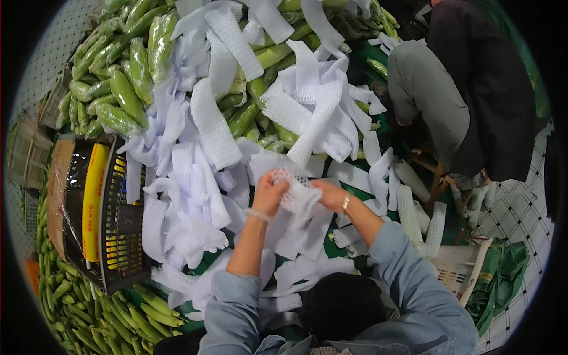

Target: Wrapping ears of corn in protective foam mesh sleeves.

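My left hand [269,195] and my right hand [330,195] grip a white foam net sleeve [301,195] between them. The mesh is spread apart at its upper end, and its lower part is blurred. Below and around my hands lie many loose foam net sleeves [195,177], flat and tangled. Beyond them is a heap of long green vegetables [244,117], partly covered by more sleeves. At the upper left, green vegetables wrapped in clear film [128,93] are piled up.
A dark plastic crate [126,222] holding a yellow roll box [95,202] stands at left. Unwrapped green vegetables [111,319] lie at lower left. Another person [475,88] sits at right, near sleeved vegetables [410,213]. A white crate [461,266] is at lower right beside green sheeting [497,275].
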Demonstrator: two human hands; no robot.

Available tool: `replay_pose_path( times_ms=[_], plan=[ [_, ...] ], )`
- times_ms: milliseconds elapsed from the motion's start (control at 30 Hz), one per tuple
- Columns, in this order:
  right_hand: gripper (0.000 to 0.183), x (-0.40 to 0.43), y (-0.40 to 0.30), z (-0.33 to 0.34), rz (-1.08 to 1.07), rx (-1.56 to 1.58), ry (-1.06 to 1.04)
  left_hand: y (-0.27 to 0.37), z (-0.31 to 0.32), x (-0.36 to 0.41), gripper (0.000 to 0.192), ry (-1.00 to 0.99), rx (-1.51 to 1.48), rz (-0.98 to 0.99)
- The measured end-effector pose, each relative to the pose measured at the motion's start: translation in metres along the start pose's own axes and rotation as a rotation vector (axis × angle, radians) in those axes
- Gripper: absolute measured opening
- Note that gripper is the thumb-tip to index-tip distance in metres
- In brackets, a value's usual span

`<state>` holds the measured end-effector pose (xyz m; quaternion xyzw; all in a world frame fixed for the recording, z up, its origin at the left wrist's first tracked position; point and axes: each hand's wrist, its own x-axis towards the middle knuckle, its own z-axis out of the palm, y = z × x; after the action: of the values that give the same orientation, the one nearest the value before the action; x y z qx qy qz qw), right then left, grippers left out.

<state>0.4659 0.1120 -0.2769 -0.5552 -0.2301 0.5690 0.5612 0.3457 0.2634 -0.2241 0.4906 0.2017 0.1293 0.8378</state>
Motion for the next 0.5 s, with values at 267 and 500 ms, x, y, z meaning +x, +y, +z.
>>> replay_pose_path(
  times_ms=[267, 500],
  plan=[
    [0.027, 0.128, -0.108, 0.001, -0.513, -1.090, 0.912, 0.061, -0.026, 0.160, 0.038, -0.025, 1.371, 1.049],
    [0.021, 0.086, -0.118, 0.035, -0.531, -0.565, 0.566, 0.048, -0.047, 0.122, 0.034, 0.156, 0.078, 0.141]
  ],
)
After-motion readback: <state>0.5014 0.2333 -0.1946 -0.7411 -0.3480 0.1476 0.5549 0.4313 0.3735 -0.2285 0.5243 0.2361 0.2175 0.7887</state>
